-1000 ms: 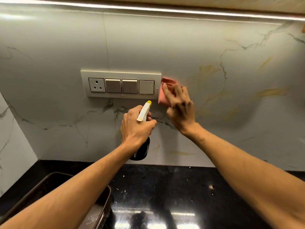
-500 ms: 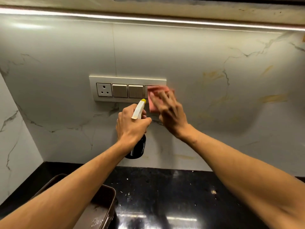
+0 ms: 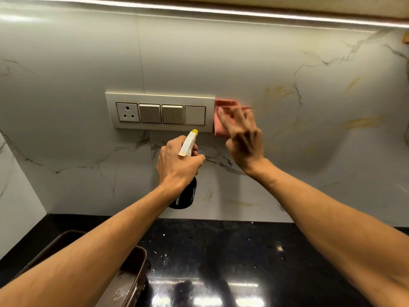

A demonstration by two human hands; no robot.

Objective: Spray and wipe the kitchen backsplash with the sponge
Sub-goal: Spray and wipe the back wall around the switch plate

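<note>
A white marble backsplash (image 3: 287, 63) with grey and yellow veins fills the wall ahead. My right hand (image 3: 242, 134) presses a pink sponge (image 3: 218, 122) flat against it with straight fingers, just right of the switch plate. My left hand (image 3: 179, 165) grips a spray bottle, fingers curled round its neck. The bottle has a black body (image 3: 186, 196) and a white trigger head with a yellow nozzle (image 3: 189, 142) aimed at the wall below the switches.
A cream switch plate (image 3: 160, 111) with one socket and three switches is set in the wall. A black glossy countertop (image 3: 221, 262) runs below, speckled with white bits. A dark metal tray (image 3: 130, 275) sits at the lower left. A light strip (image 3: 199, 9) glows overhead.
My right hand slid the sponge left onto the rightmost switch and then back right, off the plate onto the marble. My left hand kept the bottle in about the same place.
</note>
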